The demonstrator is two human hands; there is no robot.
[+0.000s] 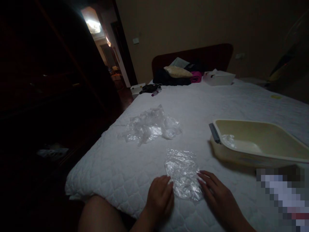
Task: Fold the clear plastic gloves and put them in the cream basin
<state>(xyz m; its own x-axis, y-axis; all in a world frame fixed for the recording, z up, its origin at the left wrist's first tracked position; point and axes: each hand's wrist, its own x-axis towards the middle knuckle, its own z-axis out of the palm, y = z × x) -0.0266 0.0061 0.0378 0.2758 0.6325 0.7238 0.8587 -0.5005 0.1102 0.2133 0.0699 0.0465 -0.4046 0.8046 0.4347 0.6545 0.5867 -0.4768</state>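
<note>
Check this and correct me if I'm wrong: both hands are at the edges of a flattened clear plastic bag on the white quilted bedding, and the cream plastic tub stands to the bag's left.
Wrong side: the head view shows the cream plastic tub to the right of the flattened clear plastic bag. The rest stands.

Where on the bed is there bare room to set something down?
Bare quilt lies between the bag pile and the tub, on toward the white box, and left of the left hand to the quilt's edge. It is crowded at the flat bag, between left hand and right hand, and by the headboard, where a cushion and the box sit.
</note>
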